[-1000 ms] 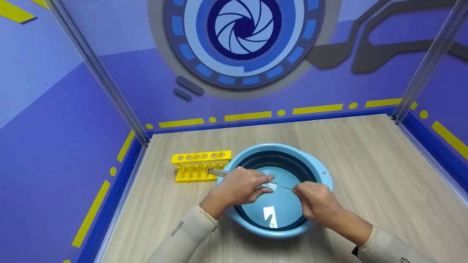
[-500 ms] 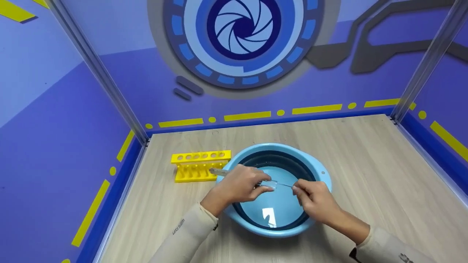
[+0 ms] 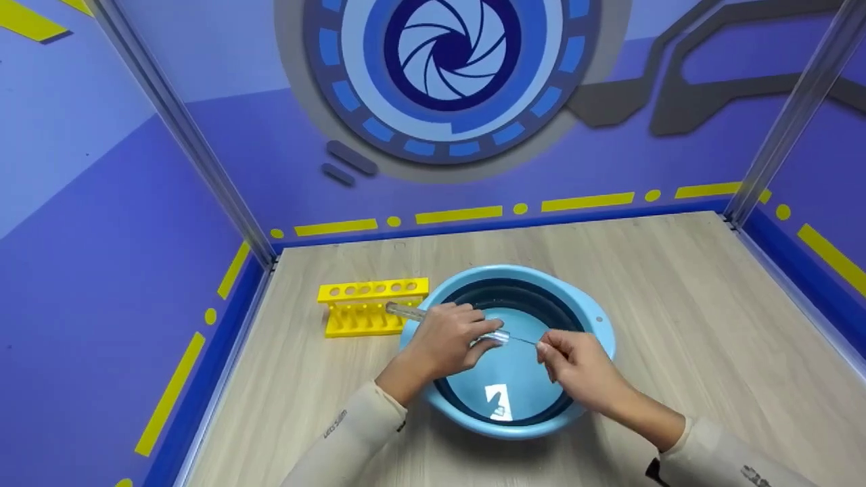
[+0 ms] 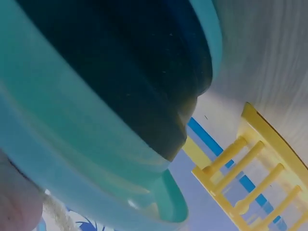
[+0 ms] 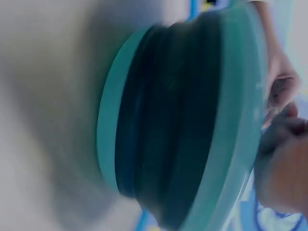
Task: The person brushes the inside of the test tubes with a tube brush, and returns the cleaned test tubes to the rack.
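Observation:
In the head view my left hand (image 3: 450, 340) grips a clear glass test tube (image 3: 413, 312) over the basin. Its mouth faces right and its far end points left toward the rack, slightly raised. My right hand (image 3: 578, 365) pinches the thin wire handle of a test tube brush (image 3: 523, 340). That wire runs into the tube's mouth, and greyish bristles show inside the far end; the middle is hidden by my left hand. Both hands are above the light blue basin (image 3: 599, 318), which has a dark folding wall and seems to hold water.
A yellow test tube rack (image 3: 372, 289) stands just left of the basin, its holes showing no tubes. The wood-grain table (image 3: 690, 325) is bounded by blue-purple panels at the back and sides. In both wrist views the basin's outer wall (image 4: 120, 72) fills much of the frame.
The test tube's far end has lifted a little, and its mouth has shifted slightly left. My right hand has moved slightly left with the wire, still pinching it.

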Demonstrator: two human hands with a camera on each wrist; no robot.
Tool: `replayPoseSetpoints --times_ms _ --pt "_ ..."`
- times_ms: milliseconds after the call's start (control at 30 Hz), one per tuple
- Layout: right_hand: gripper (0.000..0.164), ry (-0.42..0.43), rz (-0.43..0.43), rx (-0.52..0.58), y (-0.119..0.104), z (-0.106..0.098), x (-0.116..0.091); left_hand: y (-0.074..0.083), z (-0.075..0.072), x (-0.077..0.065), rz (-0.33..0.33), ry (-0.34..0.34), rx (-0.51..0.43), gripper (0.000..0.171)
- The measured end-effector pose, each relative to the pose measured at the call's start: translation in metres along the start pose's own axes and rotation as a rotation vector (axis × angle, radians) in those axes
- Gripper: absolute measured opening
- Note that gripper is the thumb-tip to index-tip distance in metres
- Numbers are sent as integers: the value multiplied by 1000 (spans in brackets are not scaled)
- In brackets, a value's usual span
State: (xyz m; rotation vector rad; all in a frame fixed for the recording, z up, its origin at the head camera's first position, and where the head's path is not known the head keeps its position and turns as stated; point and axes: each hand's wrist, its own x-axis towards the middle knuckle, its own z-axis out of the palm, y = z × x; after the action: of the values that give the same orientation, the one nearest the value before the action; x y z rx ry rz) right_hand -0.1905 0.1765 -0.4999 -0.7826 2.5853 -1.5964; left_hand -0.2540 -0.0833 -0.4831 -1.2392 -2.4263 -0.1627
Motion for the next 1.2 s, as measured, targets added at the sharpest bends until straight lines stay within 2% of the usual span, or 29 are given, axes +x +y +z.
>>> replayPoseSetpoints --times_ms 67,133,167,200,300,400,533,700,1067,1200 --pt "23 136 -294 -352 6 3 -1 -2 -4 0 -2 -66 -86 37" --pt "25 256 -582 -622 12 4 1 -4 -9 1 -13 -141 -190 40" --pt "27 302 -708 -719 16 3 2 -4 -11 1 -29 -183 -256 41" --pt "30 331 -798 -784 19 2 3 -5 -14 1 -48 -224 -318 42" --pt "36 366 -964 -879 23 -5 8 -5 -24 1 -105 -327 -467 45" --pt "34 357 -1011 -869 24 -13 11 -5 -31 3 -134 -364 -527 46" --pt "34 360 -1012 -822 25 -19 11 -5 -32 8 -114 -344 -510 48" --pt "35 367 -1019 -808 26 -20 7 -4 -29 10 -107 -360 -507 50" --pt "33 332 -991 -841 29 -26 1 -8 -26 5 -127 -362 -530 49" --pt "33 342 -983 -839 33 -30 -1 -15 -24 -2 -163 -345 -519 47"
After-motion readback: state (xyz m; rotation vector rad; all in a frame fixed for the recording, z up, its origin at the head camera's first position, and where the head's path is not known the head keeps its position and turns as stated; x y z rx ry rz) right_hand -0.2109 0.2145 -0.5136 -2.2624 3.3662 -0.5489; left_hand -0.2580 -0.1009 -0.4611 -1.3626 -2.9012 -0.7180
